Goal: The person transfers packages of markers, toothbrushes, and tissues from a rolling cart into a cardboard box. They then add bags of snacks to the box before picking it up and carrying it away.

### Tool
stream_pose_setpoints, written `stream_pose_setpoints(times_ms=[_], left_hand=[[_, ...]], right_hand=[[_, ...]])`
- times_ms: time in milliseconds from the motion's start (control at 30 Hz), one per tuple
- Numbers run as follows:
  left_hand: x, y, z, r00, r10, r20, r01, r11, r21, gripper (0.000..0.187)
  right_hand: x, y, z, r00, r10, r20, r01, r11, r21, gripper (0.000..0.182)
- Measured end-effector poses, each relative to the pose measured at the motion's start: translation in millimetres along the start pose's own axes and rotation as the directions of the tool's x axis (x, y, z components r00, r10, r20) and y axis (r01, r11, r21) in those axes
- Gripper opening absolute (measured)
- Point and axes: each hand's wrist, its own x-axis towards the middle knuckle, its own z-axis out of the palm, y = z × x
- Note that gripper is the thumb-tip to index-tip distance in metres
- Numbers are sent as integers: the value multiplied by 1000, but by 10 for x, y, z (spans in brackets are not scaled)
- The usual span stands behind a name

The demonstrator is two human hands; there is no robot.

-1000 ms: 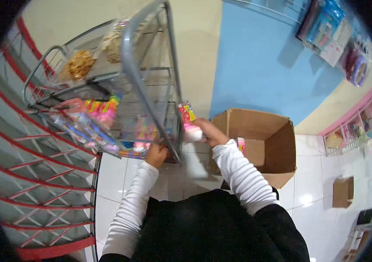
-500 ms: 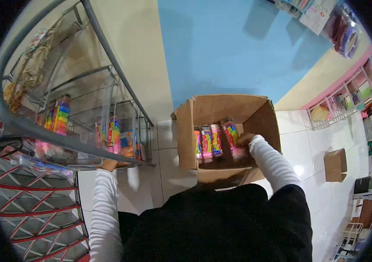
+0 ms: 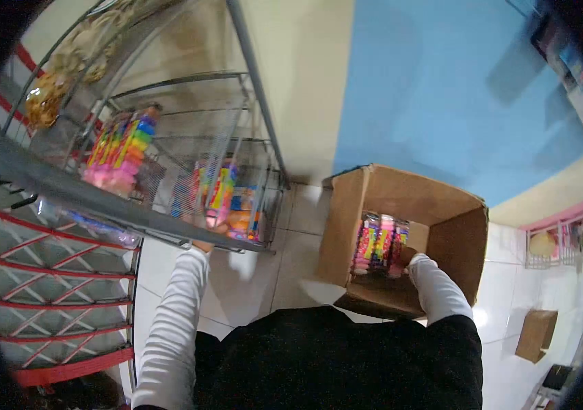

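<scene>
Inside the open cardboard box [image 3: 452, 236] on the white tiled floor [image 3: 291, 260], your right hand [image 3: 407, 258] reaches down among the colourful candy packs [image 3: 379, 242] standing upright in a row against the box's far wall. Your fingers are buried between the packs and the box's side, so you cannot tell whether your grip has closed on one or is merely touching them. Your left hand [image 3: 204, 244] is up at the lower edge of the wire display rack [image 3: 189, 130], mostly hidden behind its grey rail; its grip cannot be made out either. Just above that hand, the rack's mesh baskets hold more rainbow-striped candy packs [image 3: 124, 147]. The box stands just beside the rack, at the foot of the blue wall [image 3: 442, 96].
</scene>
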Motion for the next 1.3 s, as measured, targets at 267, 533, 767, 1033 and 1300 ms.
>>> stream_pose_setpoints(times_ms=[267,533,767,1033,1300], left_hand=[[-50,41,24,997,53,-47,-64,958,-280,53],[73,-38,-162,976,191,-106,-218,823,-524,54],[115,254,-70,927,358,-110,-329,636,-698,56],[29,376,-139,919,380,-103,-283,456,-843,51],[-95,494,-171,918,392,-57,-171,264,-949,47]], right_hand=[[-1320,-794,-2121,883,326,-338,-234,930,285,21],[-1925,-2627,-3674,831,133,-540,443,429,787,31],[-1834,-3713,-4353,919,94,-382,385,-413,825,48],[-1289,-3712,-4079,791,119,-600,450,-778,439,28],[-1168,-3640,-3901,742,226,-632,554,-737,388,28]])
